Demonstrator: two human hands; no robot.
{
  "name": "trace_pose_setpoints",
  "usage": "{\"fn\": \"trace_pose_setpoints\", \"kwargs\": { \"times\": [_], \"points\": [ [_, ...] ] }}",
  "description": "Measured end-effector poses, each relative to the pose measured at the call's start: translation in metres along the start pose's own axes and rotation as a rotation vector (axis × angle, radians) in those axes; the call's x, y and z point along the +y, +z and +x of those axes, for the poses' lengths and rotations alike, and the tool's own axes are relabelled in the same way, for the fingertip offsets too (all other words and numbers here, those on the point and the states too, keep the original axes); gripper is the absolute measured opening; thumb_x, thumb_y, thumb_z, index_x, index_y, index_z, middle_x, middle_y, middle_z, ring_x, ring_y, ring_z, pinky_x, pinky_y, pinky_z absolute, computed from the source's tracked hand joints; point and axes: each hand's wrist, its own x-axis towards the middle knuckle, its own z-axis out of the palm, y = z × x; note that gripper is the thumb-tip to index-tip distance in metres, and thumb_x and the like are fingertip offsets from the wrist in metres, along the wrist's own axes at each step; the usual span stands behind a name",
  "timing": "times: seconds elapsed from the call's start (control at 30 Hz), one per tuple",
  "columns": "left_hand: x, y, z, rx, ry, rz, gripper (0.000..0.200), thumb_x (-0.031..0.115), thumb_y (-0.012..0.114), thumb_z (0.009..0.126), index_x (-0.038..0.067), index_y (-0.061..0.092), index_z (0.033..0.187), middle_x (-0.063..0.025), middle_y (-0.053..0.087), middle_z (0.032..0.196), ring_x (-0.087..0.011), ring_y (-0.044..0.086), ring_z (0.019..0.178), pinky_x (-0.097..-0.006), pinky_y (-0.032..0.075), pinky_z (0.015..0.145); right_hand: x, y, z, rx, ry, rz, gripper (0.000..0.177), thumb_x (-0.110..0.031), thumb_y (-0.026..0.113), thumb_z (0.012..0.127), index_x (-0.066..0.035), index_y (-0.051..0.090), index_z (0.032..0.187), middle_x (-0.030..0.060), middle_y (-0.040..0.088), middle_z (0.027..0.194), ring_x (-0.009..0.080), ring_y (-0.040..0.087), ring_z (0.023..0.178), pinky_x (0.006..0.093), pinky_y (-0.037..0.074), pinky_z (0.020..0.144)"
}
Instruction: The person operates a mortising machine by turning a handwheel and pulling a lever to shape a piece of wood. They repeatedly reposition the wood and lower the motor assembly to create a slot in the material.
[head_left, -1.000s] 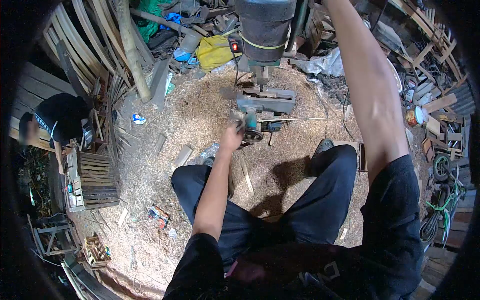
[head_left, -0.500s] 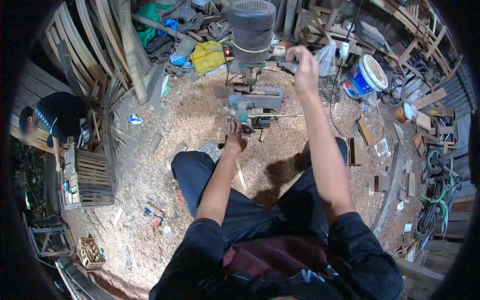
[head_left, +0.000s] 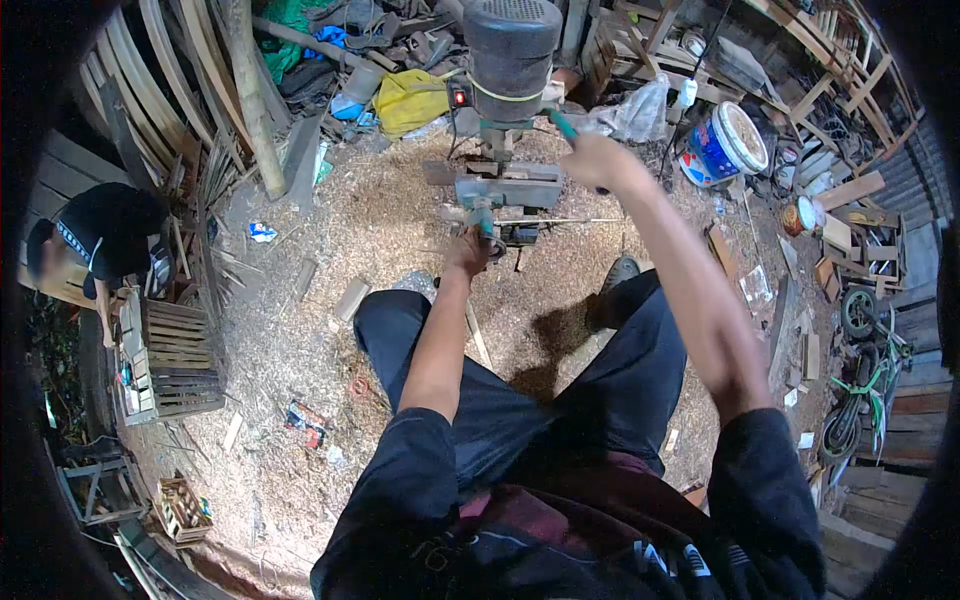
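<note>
In front of me stands a drill press-like machine with a dark motor housing on top. Below its chuck, a metal vise appears to hold a dark piece of wood or metal. My right hand is closed around a green feed lever at the machine's right side; a dark end shows beneath the hand. My left hand is wrapped at the near side of the vise, on a round handwheel that its fingers partly hide.
Wood shavings cover the ground. At the left a person bends over a slatted wooden crate. A white-and-blue bucket stands at right, near a hanging cable plug. A yellow sack lies behind the machine.
My right hand, raised beside the motor before, has come down and closed on the green lever. My left fingers, stretched over the handwheel earlier, are now curled. My right leg has shifted.
</note>
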Motion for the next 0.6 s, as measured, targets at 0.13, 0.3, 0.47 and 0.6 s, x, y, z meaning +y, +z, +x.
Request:
{"fn": "trace_pose_setpoints", "kwargs": {
  "times": [0.13,0.3,0.47,0.6],
  "points": [
    [-0.030,0.048,0.023,0.036,0.030,-0.237,0.040,0.040,0.061,0.090,0.001,0.061,0.102,-0.0184,0.066,0.097,-0.0377,0.061,0.098,-0.0463,0.051,0.081,0.016,0.047,0.006,0.279,0.159,0.171,0.034,-0.021,0.059,0.080,0.011,0.069,0.089,0.0336,0.066,0.089,0.0446,0.066,0.092,0.0471,0.053,0.085],
    [0.038,-0.030,-0.012,0.191,-0.049,-0.015,0.033,0.036,0.067,0.086,0.004,0.066,0.093,-0.0217,0.063,0.103,-0.0399,0.060,0.098,-0.0486,0.047,0.087,0.020,0.108,-0.010,0.468,0.168,0.310,0.027,-0.016,0.058,0.086,0.010,0.063,0.089,0.0340,0.064,0.081,0.0495,0.064,0.082,0.0529,0.052,0.077],
    [0.034,-0.016,-0.010,0.160,-0.133,-0.156,0.030,0.026,0.071,0.082,0.002,0.066,0.100,-0.0237,0.058,0.117,-0.0416,0.055,0.109,-0.0491,0.044,0.096,0.031,0.171,-0.009,0.477,0.221,0.425,0.032,-0.018,0.054,0.094,0.011,0.051,0.108,0.0344,0.062,0.078,0.0528,0.062,0.078,0.0581,0.049,0.072],
    [0.043,-0.027,-0.016,0.127,-0.163,-0.168,0.028,0.022,0.072,0.081,0.002,0.065,0.100,-0.0237,0.057,0.116,-0.0431,0.053,0.108,-0.0505,0.044,0.095,0.049,0.237,0.009,0.547,0.185,0.514,0.040,-0.020,0.051,0.096,0.009,0.041,0.122,0.0368,0.059,0.087,0.0538,0.060,0.079,0.0604,0.046,0.071]
  ]
}}
